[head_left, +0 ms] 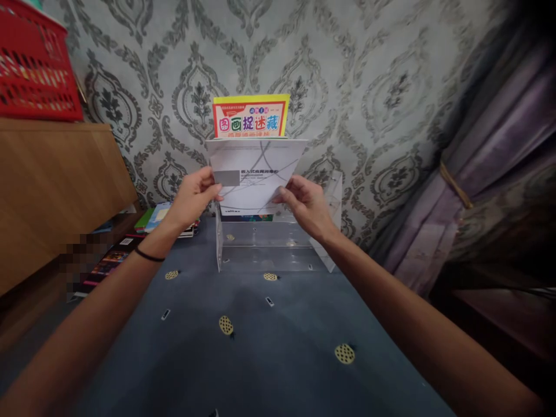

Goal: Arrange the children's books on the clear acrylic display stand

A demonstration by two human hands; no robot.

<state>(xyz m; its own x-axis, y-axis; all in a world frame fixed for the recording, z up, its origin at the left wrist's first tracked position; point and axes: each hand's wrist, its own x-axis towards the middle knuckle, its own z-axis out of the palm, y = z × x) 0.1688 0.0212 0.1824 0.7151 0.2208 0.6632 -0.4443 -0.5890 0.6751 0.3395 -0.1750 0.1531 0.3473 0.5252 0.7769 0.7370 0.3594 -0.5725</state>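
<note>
A white booklet (256,197) with grey lines and printed Chinese text is held upright by both hands. My left hand (195,194) pinches its left edge, thumb in front. On the right edge, my right hand (306,202) grips it the same way. Behind it stands a yellow-bordered picture book (249,119), its lower part hidden by the booklet. A clear plastic rack (269,255) with tiers sits under and behind the booklet on the blue patterned cloth (260,359). Part of a dark colourful cover (256,218) shows just below the booklet.
At the left, several books (158,217) lie stacked by the wall, near a dark book (113,258). A wooden cabinet (52,191) carries a red basket (37,63). Patterned wallpaper (347,69) covers the wall behind, and a tied purple curtain (473,156) hangs at right.
</note>
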